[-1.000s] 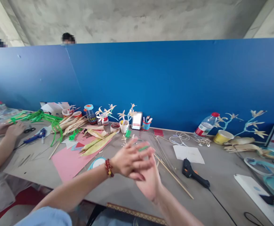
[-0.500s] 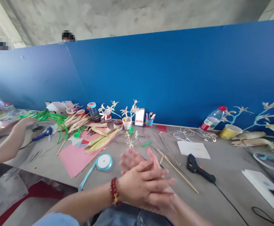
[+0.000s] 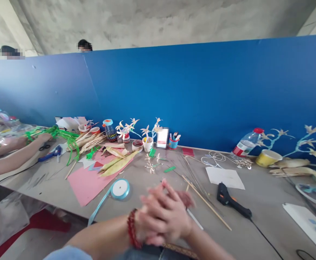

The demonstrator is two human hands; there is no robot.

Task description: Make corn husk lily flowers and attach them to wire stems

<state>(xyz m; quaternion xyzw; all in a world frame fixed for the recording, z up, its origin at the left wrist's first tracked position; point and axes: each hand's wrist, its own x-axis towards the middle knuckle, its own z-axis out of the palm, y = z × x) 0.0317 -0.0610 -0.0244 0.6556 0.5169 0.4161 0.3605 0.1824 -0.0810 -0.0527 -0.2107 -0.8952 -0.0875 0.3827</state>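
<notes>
Palm against palm, my two hands meet over the table's front edge, blurred by motion. My right hand [image 3: 171, 215] lies on top, its fingers spread across the back of my left hand. Mostly covered, my left hand [image 3: 186, 198] has a red bead bracelet [image 3: 132, 228] at its wrist, and its blurred fingers stick out to the right. No object shows between the palms. Left of them sits a roll of light blue ribbon [image 3: 120, 189]. Thin wooden sticks [image 3: 208, 204] and a black glue gun [image 3: 232, 201] lie to the right.
Pink paper [image 3: 86, 184] and corn husks [image 3: 120, 162] lie left of centre. Husk flowers, cups and a bottle [image 3: 246, 143] line the blue partition [image 3: 187, 90]. At far left, another person's arms [image 3: 14, 155] reach toward green strips [image 3: 72, 141]. A white board [image 3: 307, 225] lies at right.
My right hand has come over the top of my left, which was uppermost before. The view has shifted slightly. The other person's arms have moved a little.
</notes>
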